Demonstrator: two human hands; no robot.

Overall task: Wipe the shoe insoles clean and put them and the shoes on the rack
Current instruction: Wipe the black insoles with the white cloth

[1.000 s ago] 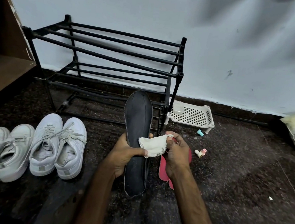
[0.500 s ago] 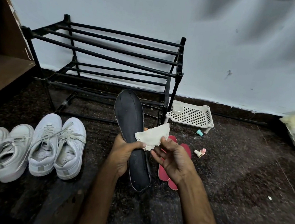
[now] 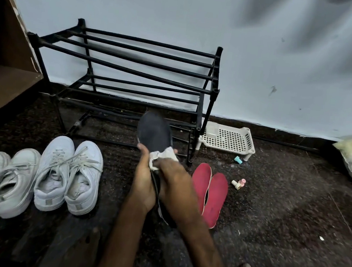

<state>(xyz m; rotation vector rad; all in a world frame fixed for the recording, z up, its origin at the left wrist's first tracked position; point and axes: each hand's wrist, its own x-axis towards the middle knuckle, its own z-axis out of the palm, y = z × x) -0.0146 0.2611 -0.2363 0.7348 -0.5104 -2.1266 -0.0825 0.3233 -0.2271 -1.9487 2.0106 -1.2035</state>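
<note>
Clearly the left hand [image 3: 142,186] grips the insole [image 3: 154,134], the right hand [image 3: 174,177] pinching the cloth [image 3: 163,156]; hard rubbing could buckle it.

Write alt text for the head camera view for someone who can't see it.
A left hand holds a dark insole while the right hand rubs it with a white cloth. Two red insoles and four white sneakers lie on the floor before an empty black rack.
</note>
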